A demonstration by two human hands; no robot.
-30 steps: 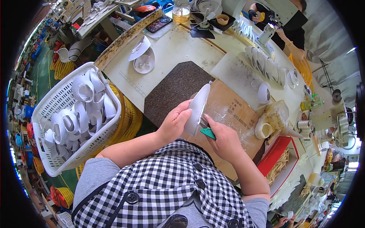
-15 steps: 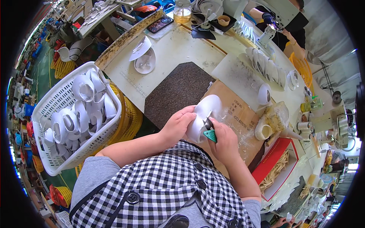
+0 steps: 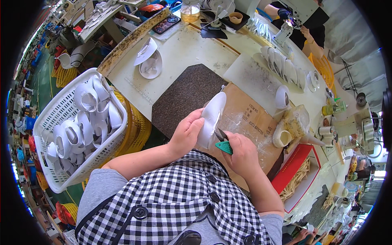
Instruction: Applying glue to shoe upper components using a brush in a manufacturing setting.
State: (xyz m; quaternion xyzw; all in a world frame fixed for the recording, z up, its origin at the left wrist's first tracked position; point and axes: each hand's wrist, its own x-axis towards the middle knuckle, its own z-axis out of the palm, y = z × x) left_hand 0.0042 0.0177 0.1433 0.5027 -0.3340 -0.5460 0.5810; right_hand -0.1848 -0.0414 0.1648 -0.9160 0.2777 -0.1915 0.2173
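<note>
My left hand (image 3: 186, 131) grips a white curved shoe upper (image 3: 213, 109) by its left side, fingers behind and thumb on the near face. The piece stands tilted, its rim facing right. In my right hand (image 3: 241, 152) is a pair of green-handled snips (image 3: 224, 146), its dark metal blades pointing up and left, close to the upper's right edge. Whether the blades touch that edge I cannot tell. Below both hands lies a brown cardboard sheet (image 3: 245, 106) with white scraps and threads on it.
A white basket (image 3: 57, 181) heaped with white uppers stands at the left. More uppers sit on the table (image 3: 175, 53) and in a row (image 3: 281, 67) at the far right. A dark board (image 3: 183, 96) lies ahead. A red box (image 3: 281, 177) of pale strips is at my right.
The shoe upper has turned more edge-on, its rim now facing right. The snips have come slightly away from it, and their blades show more fully. Both hands keep their hold.
</note>
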